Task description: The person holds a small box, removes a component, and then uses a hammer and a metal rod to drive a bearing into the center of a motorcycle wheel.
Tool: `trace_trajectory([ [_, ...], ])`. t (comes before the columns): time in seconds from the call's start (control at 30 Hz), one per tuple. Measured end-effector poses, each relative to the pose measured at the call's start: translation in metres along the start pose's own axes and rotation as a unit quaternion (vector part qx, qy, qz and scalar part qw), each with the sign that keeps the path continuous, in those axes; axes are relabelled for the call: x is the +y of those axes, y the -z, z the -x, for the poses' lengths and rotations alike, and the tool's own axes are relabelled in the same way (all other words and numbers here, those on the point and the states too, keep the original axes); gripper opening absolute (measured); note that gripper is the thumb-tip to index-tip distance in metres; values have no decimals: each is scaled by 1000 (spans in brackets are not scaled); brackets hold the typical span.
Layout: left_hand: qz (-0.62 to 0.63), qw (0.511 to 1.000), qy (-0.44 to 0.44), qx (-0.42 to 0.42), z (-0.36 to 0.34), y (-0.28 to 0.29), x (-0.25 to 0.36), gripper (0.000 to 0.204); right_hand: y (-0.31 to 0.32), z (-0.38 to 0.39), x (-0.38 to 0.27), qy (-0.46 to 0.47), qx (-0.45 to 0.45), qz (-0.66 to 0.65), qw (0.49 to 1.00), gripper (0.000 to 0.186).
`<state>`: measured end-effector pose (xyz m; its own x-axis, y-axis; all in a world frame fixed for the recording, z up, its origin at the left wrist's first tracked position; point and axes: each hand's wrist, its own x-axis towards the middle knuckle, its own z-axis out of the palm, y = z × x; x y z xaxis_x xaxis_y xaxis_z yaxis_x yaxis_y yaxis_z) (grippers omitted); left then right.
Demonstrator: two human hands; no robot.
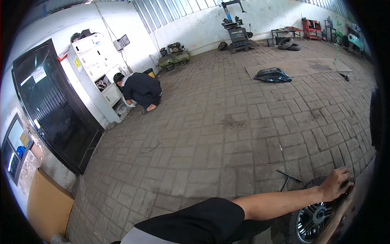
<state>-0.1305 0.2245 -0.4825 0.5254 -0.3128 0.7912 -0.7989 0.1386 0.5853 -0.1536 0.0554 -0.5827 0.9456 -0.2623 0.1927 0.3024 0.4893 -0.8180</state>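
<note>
My left arm in a black sleeve reaches across to the far right. There my left hand (336, 186) is closed, its fingers curled over something small and dark that I cannot make out. Below it a second bare forearm, my right, rises along the dark lower right rim. My right hand (348, 191) is mostly hidden behind the left one, so its fingers cannot be read. Under both arms is a wheel (304, 226) with a black tyre and a spoked metal rim, partly covered by the forearms. A T-handle wrench (288, 176) lies on the paving beside the tyre.
A person (141, 89) crouches by an open white locker cabinet (91, 61) at the left. A black plastic bag (273, 75) lies by a flat sheet (313, 68). Farther back stand a tyre machine (237, 36), a compressor (174, 57) and loose tyres (285, 43). Cardboard (46, 205) leans near left.
</note>
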Motion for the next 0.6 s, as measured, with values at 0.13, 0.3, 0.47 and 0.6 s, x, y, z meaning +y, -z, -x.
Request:
trace_trajectory([
  [0.13, -9, 996, -79, 44, -2, -4, -1, 13, -8, 2, 0, -21, -46, -126, 991, 36],
  [0.3, -10, 993, -112, 24, -6, 0, 4, 13, -61, 20, -23, -28, 31, -170, 985, 38],
  [0.47, -7, 997, 56, -59, -12, 12, 17, 14, -31, 16, -30, 39, 131, 184, 973, 45],
  [0.6, 11, 990, 93, -105, -9, 19, 5, 16, -38, 28, -46, 19, 188, 313, 931, 52],
])
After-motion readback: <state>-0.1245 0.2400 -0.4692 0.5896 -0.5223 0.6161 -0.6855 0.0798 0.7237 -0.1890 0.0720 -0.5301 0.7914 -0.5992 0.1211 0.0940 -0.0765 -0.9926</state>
